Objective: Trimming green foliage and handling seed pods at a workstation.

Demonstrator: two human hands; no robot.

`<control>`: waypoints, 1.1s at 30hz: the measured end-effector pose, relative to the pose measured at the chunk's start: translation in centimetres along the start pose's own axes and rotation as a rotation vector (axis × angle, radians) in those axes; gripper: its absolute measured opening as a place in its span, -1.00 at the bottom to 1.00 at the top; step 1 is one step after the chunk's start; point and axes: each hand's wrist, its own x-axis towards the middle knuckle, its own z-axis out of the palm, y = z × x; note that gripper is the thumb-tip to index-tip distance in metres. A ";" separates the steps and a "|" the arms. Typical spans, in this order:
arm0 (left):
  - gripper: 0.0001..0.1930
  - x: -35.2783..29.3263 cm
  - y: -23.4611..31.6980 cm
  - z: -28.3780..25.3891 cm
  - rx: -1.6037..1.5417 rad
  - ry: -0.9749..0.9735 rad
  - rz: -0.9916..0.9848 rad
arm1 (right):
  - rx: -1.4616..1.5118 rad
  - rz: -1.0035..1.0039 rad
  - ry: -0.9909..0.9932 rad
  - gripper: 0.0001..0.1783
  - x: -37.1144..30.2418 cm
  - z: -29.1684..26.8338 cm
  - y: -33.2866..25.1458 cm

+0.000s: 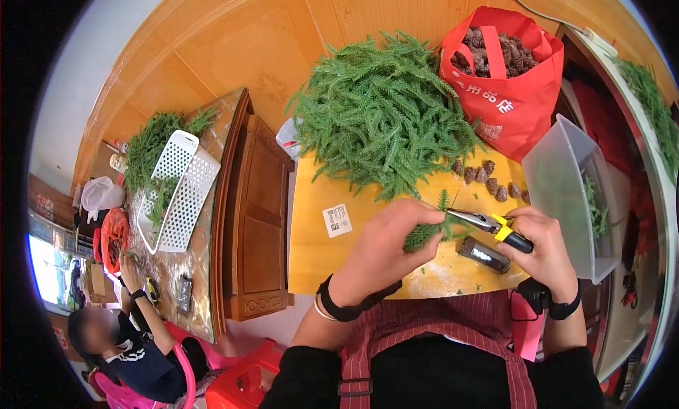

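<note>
My left hand (pixel 391 241) pinches a green artificial pine sprig (pixel 423 237) between thumb and fingers above the yellow table. In my right hand (pixel 542 245) are pliers (pixel 503 231) with yellow and black handles. Their metal jaws point left and meet the sprig near my left fingertips; a thin dark wire or stem shows there. Whether the jaws grip it I cannot tell. Just under the pliers lies a dark bundle of thin pieces with a label (pixel 484 255). Several small brown pine cones (pixel 501 193) lie beyond my right hand.
A big heap of pine sprigs (pixel 382 112) covers the table's far side. Beside it stands a red bag (pixel 506 105) of pine cones. A clear plastic bin (pixel 555 190) stands at right. A white card (pixel 337 220) lies left. Another person (pixel 134 352) works at a side table with white baskets (pixel 185 207).
</note>
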 end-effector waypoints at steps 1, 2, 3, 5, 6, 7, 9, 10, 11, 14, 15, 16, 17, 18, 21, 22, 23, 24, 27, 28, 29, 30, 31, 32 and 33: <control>-0.70 -0.2 -0.1 -0.2 -0.160 -0.014 -0.114 | 0.041 -0.022 -0.013 -0.71 0.0 0.0 0.1; -0.70 -0.3 -0.3 -0.3 -0.159 -0.015 -0.114 | 0.043 -0.022 -0.013 -0.71 0.1 -0.1 0.2; -0.70 -0.5 -0.6 -0.5 -0.322 -0.044 -0.183 | 0.047 -0.058 -0.021 -0.70 0.1 -0.1 0.4; -0.71 -0.5 -1.2 -0.6 -0.487 -0.075 -0.250 | 0.049 -0.093 -0.027 -0.70 0.0 0.0 0.6; -0.71 -0.5 -1.5 -0.6 -0.547 -0.114 -0.234 | 0.053 -0.102 -0.016 -0.70 -0.1 0.2 0.7; -0.72 -0.4 -1.6 -0.6 -0.607 -0.154 -0.217 | 0.058 -0.110 -0.004 -0.70 -0.2 0.2 0.7; -0.71 -0.4 -1.6 -0.6 -0.667 -0.185 -0.246 | 0.080 -0.110 -0.008 -0.70 -0.3 0.1 0.7; -0.70 -0.4 -1.6 -0.7 -0.725 -0.214 -0.276 | 0.104 -0.113 -0.013 -0.70 -0.3 0.1 0.7; -0.70 -0.5 -1.8 -0.6 -0.723 -0.214 -0.275 | 0.104 -0.114 -0.012 -0.70 -0.3 0.0 0.7; -0.69 -0.7 -2.4 -0.4 -0.766 -0.239 -0.234 | 0.112 -0.108 -0.028 -0.71 -0.4 -0.1 0.7; -0.69 -0.7 -2.5 -0.4 -0.779 -0.251 -0.241 | 0.120 -0.104 -0.041 -0.72 -0.4 -0.3 0.8; -0.69 -0.7 -2.6 -0.4 -0.793 -0.262 -0.248 | 0.128 -0.099 -0.055 -0.73 -0.4 -0.5 0.8; -0.69 -0.7 -2.5 -0.4 -0.792 -0.261 -0.247 | 0.128 -0.101 -0.055 -0.73 -0.5 -0.7 0.9; -0.69 -0.7 -2.3 -0.3 -0.808 -0.217 -0.236 | 0.109 -0.096 -0.037 -0.73 -0.6 -1.0 0.9; -0.67 -0.6 -2.1 0.1 -0.677 -0.100 -0.155 | 0.106 -0.077 0.015 -0.74 -0.7 -1.3 0.6; -0.64 -0.6 -2.1 0.4 -0.535 -0.031 -0.087 | 0.120 -0.057 0.049 -0.73 -0.9 -1.4 0.5; -0.64 -0.4 -1.9 0.5 -0.537 -0.033 -0.086 | 0.118 -0.055 0.050 -0.73 -1.0 -1.4 0.3; -0.64 -0.1 -1.4 0.6 -0.293 0.060 -0.020 | 0.132 -0.041 0.022 -0.73 -1.1 -1.5 0.0; -0.65 0.0 -0.6 0.9 -0.038 0.155 0.073 | 0.195 -0.053 -0.004 -0.73 -1.5 -0.7 -0.6; -0.65 -0.1 -0.5 0.8 -0.028 0.160 0.099 | 0.175 -0.025 -0.010 -0.72 -1.5 -0.4 -1.0; -0.65 -0.2 -0.5 0.8 -0.026 0.159 0.099 | 0.155 0.003 -0.016 -0.71 -1.5 -0.2 -1.1; -0.64 -0.4 -0.6 0.8 -0.064 0.161 0.113 | 0.137 0.011 -0.015 -0.70 -1.4 0.0 -1.0; -0.64 -0.4 -0.7 0.8 -0.103 0.165 0.127 | 0.137 0.012 -0.014 -0.70 -1.4 0.0 -1.0; -0.64 -0.5 -0.9 0.9 -0.102 0.164 0.127 | 0.133 0.057 0.001 -0.70 -1.4 0.0 -1.0; -0.64 -0.5 -1.0 1.1 -0.152 0.165 0.125 | 0.129 0.101 0.017 -0.70 -1.4 0.0 -1.0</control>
